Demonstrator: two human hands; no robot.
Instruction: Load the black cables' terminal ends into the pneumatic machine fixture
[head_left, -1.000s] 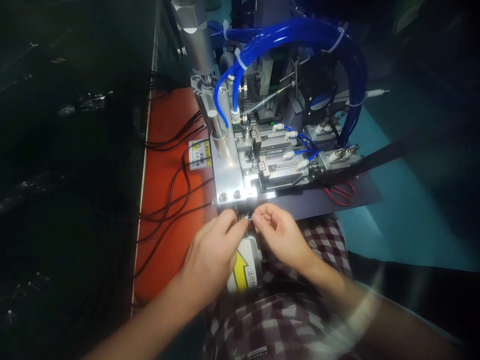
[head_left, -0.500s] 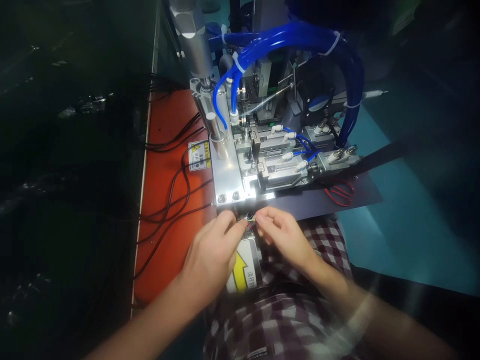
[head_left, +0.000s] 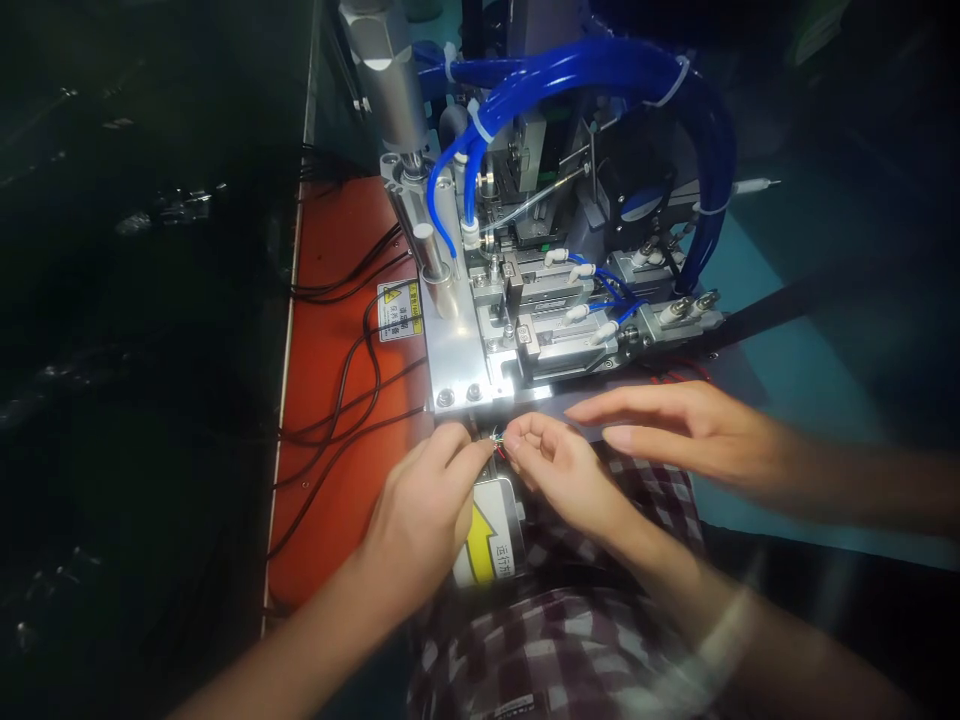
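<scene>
Several thin coloured wires point(head_left: 499, 441) bunch together in front of the machine's metal plate point(head_left: 459, 365). My left hand point(head_left: 424, 490) pinches one end of the bundle between thumb and forefinger. Facing it, my right hand point(head_left: 561, 466) is closed on the same wires from the right, its fingertips only a short gap away. The tips inside both pinches are hidden. Just below lies a white label with a yellow arrow point(head_left: 481, 535).
A co-worker's hand point(head_left: 686, 430) reaches in from the right, fingers stretched out. Behind rises a machine with blue air hoses point(head_left: 592, 75) and pneumatic slides point(head_left: 570, 345). Black cables point(head_left: 337, 400) cross the orange base point(head_left: 337, 530).
A co-worker's hand has come in from the right, beside my right hand. My right fingertips have shifted slightly left along the wires; my left hand has stayed in place.
</scene>
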